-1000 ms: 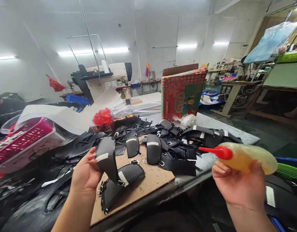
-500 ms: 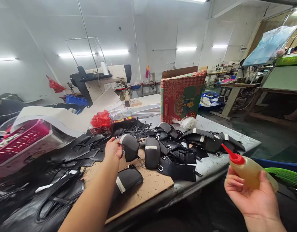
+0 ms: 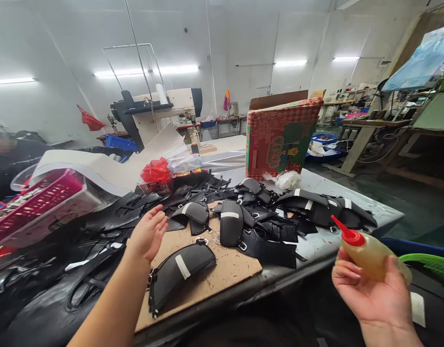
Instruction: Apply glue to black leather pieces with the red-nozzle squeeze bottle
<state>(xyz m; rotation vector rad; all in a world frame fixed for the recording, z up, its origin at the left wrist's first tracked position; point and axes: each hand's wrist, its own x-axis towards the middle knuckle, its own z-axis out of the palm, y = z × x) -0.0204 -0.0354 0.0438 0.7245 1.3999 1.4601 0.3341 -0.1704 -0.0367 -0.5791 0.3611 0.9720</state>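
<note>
Let go of the far black piece; left hand open above the cardboard. Right hand grips glue bottle off the table's near right. Better: keep nozzle up, steady.

The pink basket is cut off by the left edge; its contents are unclear.

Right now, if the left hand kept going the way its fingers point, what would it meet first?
Probably the black piece with a white strip just past the left hand, which is open and empty. Depth is hard to judge, so it might pass above it.
</note>
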